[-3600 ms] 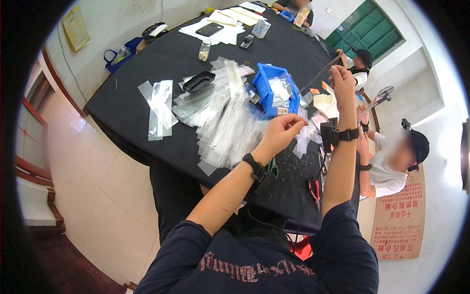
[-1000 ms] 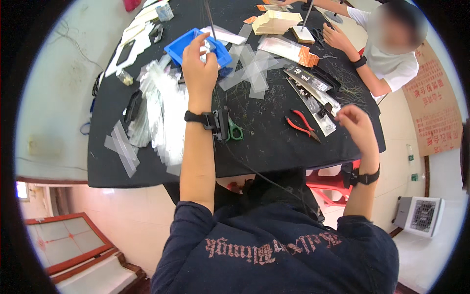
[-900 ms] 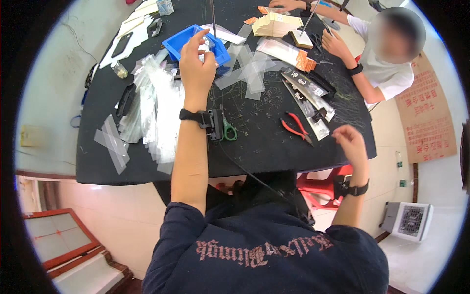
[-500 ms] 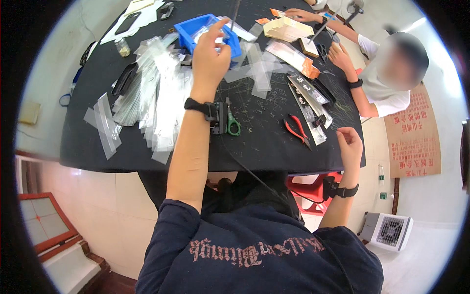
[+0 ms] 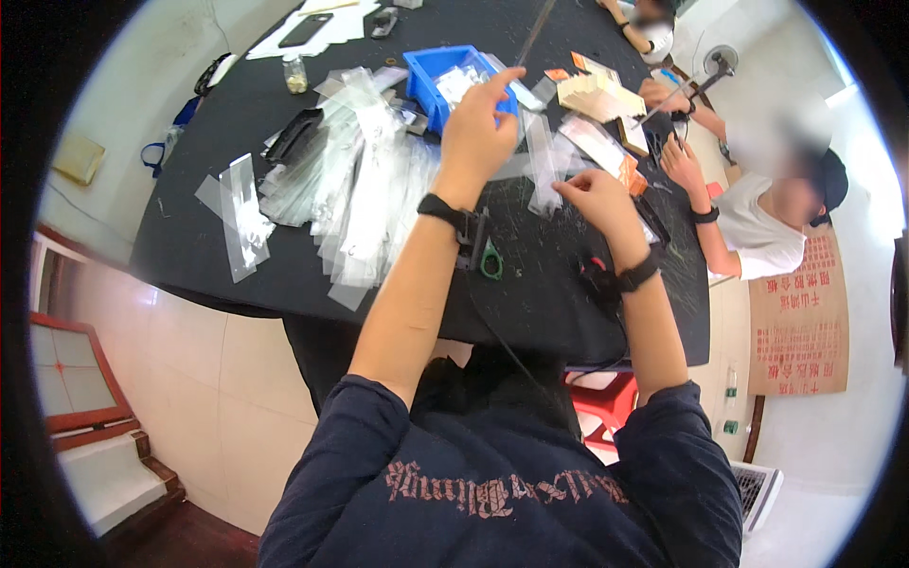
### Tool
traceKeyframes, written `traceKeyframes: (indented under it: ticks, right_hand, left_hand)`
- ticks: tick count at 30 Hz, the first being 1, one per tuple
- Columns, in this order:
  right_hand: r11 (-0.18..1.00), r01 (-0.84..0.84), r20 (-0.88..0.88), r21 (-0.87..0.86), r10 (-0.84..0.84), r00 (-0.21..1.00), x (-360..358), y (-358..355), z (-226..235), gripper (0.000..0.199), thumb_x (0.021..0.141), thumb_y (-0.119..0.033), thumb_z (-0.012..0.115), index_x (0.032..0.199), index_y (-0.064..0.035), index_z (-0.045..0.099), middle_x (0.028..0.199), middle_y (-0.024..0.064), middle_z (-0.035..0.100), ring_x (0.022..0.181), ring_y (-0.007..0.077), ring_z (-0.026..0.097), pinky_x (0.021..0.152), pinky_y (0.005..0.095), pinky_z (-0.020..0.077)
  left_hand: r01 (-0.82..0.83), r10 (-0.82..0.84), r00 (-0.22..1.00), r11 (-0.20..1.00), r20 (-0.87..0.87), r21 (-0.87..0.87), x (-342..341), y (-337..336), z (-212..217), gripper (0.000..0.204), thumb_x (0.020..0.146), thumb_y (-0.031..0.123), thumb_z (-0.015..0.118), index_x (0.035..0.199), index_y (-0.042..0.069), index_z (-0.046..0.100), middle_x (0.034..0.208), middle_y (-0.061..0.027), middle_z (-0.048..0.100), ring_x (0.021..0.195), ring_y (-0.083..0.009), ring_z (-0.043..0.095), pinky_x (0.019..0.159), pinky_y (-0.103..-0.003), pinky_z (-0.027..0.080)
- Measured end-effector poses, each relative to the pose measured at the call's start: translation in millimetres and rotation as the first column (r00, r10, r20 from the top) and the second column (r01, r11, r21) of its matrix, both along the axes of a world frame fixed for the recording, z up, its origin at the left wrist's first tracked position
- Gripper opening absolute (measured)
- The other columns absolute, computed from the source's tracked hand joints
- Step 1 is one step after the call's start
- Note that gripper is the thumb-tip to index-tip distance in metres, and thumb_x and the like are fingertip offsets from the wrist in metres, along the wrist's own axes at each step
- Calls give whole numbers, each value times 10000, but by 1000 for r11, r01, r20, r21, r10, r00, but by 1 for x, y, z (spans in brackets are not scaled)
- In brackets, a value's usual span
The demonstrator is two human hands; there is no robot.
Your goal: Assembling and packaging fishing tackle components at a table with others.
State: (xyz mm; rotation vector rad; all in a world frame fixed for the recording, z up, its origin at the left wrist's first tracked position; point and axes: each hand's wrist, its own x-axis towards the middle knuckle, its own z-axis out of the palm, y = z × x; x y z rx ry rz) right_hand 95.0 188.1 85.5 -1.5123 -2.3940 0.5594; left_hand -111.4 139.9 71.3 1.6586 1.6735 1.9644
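My left hand (image 5: 478, 133) is over the near side of a blue plastic bin (image 5: 440, 90) holding clear packets. Its index finger stretches out and stands apart from the thumb. A thin dark rod (image 5: 537, 36) rises beyond that fingertip; whether they touch I cannot tell. My right hand (image 5: 606, 204) hovers by crossed clear plastic strips (image 5: 542, 166), thumb and fingers pinched together. Anything between them is too small to make out. Green-handled scissors (image 5: 491, 261) lie beside my left wrist. Red-handled pliers (image 5: 597, 266) are mostly hidden under my right wrist.
A large heap of clear plastic sleeves (image 5: 365, 189) covers the table's left part, with a black holder (image 5: 294, 135) and a small jar (image 5: 295, 74) nearby. Cream cards (image 5: 601, 97) stand at the far right. Co-workers' hands (image 5: 682, 163) work along the right edge.
My right hand has moved left and away from me, from the table's right edge to the clear strips. My left hand stays by the blue bin. The whole view has shifted.
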Motion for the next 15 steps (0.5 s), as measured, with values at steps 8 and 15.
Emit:
traceKeyframes:
  ticks: [8,15]
  right_hand:
    - [988,105,179,113,-124,976,-27,22,-27,402,624,-421,807,705,-40,703,679,145,675,656,289,669,611,376,510]
    - [982,49,-89,-182,-66,994,0,58,-36,277,634,-222,823,721,-7,673,642,66,653,547,145,597,522,292,461]
  left_hand:
    - [11,-10,999,1000,45,-14,-2,-8,-3,540,754,16,494,1263,191,541,892,-108,586,727,-228,588,690,-323,495]
    - [19,-17,999,999,49,-39,-1,-4,0,564,754,14,496,1276,224,530,892,-104,587,715,-218,590,689,-329,488]
